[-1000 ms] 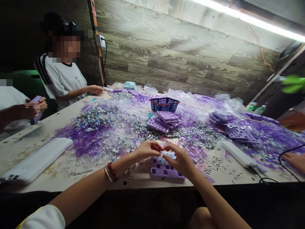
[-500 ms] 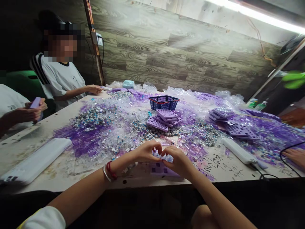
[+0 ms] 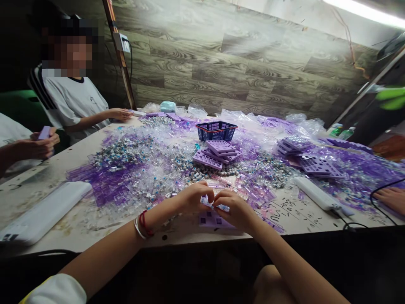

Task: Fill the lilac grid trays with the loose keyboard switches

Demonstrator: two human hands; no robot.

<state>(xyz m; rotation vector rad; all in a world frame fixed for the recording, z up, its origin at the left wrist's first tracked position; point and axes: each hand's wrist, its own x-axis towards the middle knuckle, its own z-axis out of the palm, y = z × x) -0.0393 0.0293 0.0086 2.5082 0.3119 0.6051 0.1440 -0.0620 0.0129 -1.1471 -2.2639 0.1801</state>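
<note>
My left hand (image 3: 194, 197) and my right hand (image 3: 234, 207) meet near the front edge of the table, fingers curled and pinched. Between my left fingers is a small clear-and-white plastic piece (image 3: 206, 200). A similar clear plastic piece (image 3: 224, 207) with a bluish tint shows at my right fingertips. The exact kind of these pieces is too small to tell, and my fingers partly cover them. Just below lies a light purple plate with square holes (image 3: 207, 221), partly hidden by my right hand.
Heaps of small grey-white parts (image 3: 120, 152) and clear purple strips (image 3: 110, 185) cover the table (image 3: 177, 236). Purple hole plates (image 3: 220, 147) are stacked before a dark basket (image 3: 217, 131). White bar-shaped devices (image 3: 47, 211) lie on both sides. Co-workers' hands (image 3: 47, 141) are at the left.
My fingers have shifted slightly, the left ones bending lower over the piece. The whole view has moved a little; the stacks and basket stay in place.
</note>
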